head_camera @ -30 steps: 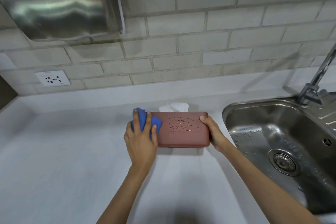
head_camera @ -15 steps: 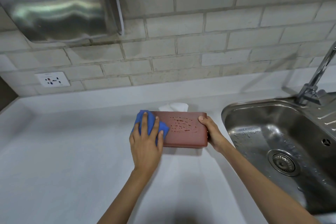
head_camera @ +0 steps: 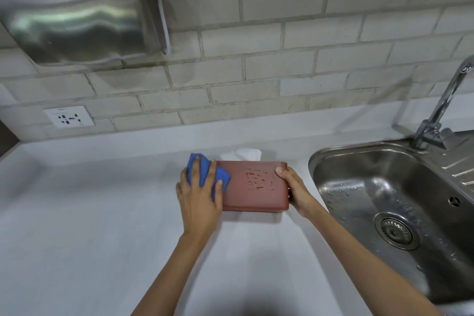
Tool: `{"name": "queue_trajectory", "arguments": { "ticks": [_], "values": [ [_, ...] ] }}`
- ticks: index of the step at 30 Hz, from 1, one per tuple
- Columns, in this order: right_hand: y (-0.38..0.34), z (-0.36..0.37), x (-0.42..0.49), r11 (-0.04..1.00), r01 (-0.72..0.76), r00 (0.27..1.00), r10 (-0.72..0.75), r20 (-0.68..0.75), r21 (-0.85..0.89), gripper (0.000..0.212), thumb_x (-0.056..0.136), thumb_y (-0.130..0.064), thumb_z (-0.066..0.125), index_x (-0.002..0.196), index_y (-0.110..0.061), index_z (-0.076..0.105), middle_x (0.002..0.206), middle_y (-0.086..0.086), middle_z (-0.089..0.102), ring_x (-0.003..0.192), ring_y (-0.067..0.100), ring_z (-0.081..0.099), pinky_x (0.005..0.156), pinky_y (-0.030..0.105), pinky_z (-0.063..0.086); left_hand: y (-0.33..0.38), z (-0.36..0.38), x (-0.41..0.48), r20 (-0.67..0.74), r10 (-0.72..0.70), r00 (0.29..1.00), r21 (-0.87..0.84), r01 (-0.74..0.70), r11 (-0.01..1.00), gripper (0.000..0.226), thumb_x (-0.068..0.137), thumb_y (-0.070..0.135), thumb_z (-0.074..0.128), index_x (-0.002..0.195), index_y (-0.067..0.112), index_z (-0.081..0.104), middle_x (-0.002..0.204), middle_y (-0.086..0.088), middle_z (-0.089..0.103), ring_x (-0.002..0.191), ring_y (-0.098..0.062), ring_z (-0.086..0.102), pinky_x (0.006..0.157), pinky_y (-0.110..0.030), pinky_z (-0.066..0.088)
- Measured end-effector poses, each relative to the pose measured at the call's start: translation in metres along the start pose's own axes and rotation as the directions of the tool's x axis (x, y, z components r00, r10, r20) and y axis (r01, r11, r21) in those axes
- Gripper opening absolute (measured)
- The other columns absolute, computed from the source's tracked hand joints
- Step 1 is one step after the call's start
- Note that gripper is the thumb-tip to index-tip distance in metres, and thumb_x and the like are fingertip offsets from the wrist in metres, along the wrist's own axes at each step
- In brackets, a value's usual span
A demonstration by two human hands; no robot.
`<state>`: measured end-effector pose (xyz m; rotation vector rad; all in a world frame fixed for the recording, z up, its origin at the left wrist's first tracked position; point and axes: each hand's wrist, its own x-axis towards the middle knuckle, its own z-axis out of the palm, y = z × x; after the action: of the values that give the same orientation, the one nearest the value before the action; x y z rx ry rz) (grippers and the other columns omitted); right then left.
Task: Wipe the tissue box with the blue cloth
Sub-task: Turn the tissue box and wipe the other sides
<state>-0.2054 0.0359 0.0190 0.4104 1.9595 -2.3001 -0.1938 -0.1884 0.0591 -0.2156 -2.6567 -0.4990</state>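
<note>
Mid-wipe: left hand [head_camera: 198,195], fingers spread, presses blue cloth [head_camera: 205,176] on left end of tissue box [head_camera: 252,188], frame centre. Right hand [head_camera: 295,187] pinches box's right end. Next, prob: sweep cloth right over wet spots [head_camera: 257,181], w/ box kept steady.

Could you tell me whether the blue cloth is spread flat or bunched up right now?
Bunched up: the blue cloth sits in folds under the left hand, pressed against the tissue box.

Pale brick wall [head_camera: 295,33] with a socket [head_camera: 68,117] backs a white counter [head_camera: 77,226] beside a steel sink [head_camera: 384,187].
</note>
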Motion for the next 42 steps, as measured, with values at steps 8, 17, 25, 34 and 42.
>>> {"name": "queue_trajectory", "arguments": {
  "ticks": [8, 17, 25, 34, 42],
  "values": [
    [-0.001, 0.0, -0.001, 1.0, 0.004, 1.0, -0.004, -0.02, 0.003, 0.054, 0.049, -0.064, 0.066, 0.094, -0.036, 0.058, 0.085, -0.013, 0.069, 0.067, 0.003, 0.067, 0.062, 0.024, 0.052, 0.028, 0.005, -0.002, 0.004, 0.146, 0.989, 0.093, -0.146, 0.985, 0.044, 0.09, 0.038, 0.046, 0.126, 0.02, 0.061, 0.135, -0.012, 0.057, 0.113, -0.04, 0.058, 0.09, -0.05, 0.05],
    [-0.004, 0.002, -0.007, 1.0, 0.022, 1.0, -0.022, -0.012, 0.013, 0.041, 0.06, -0.058, 0.065, 0.093, -0.035, 0.056, 0.079, -0.014, 0.068, 0.061, 0.002, 0.066, 0.054, 0.02, 0.049, 0.03, 0.004, 0.014, -0.006, 0.012, 1.0, 0.005, -0.012, 1.0, 0.042, 0.094, 0.03, 0.051, 0.135, 0.022, 0.051, 0.146, -0.013, 0.044, 0.127, -0.04, 0.044, 0.102, -0.048, 0.039],
    [-0.005, 0.003, -0.009, 0.999, 0.032, 0.999, -0.032, -0.021, 0.019, 0.034, 0.066, -0.052, 0.062, 0.093, -0.033, 0.055, 0.082, -0.009, 0.067, 0.071, 0.011, 0.064, 0.06, 0.024, 0.048, 0.022, 0.009, -0.032, -0.051, 0.339, 0.939, 0.056, -0.336, 0.94, 0.039, 0.085, 0.031, 0.047, 0.113, 0.016, 0.07, 0.124, -0.014, 0.065, 0.094, -0.037, 0.066, 0.08, -0.043, 0.056],
    [-0.004, 0.004, -0.011, 0.998, 0.034, 0.999, -0.033, -0.026, 0.045, 0.017, 0.085, -0.04, 0.062, 0.093, -0.029, 0.053, 0.086, -0.005, 0.064, 0.073, 0.013, 0.061, 0.059, 0.025, 0.045, 0.058, 0.01, 0.008, -0.084, 0.162, 0.983, 0.005, -0.162, 0.987, 0.038, 0.084, 0.023, 0.066, 0.121, 0.016, 0.065, 0.132, -0.015, 0.059, 0.11, -0.043, 0.059, 0.091, -0.048, 0.049],
    [-0.005, 0.004, -0.015, 0.998, 0.048, 0.999, -0.048, -0.009, 0.05, 0.036, 0.066, -0.05, 0.063, 0.093, -0.029, 0.053, 0.083, -0.006, 0.064, 0.071, 0.013, 0.061, 0.06, 0.025, 0.047, 0.027, 0.012, -0.036, -0.099, 0.353, 0.93, 0.074, -0.347, 0.935, 0.039, 0.085, 0.029, 0.046, 0.112, 0.016, 0.07, 0.124, -0.014, 0.065, 0.096, -0.035, 0.067, 0.08, -0.042, 0.055]
  ]
}}
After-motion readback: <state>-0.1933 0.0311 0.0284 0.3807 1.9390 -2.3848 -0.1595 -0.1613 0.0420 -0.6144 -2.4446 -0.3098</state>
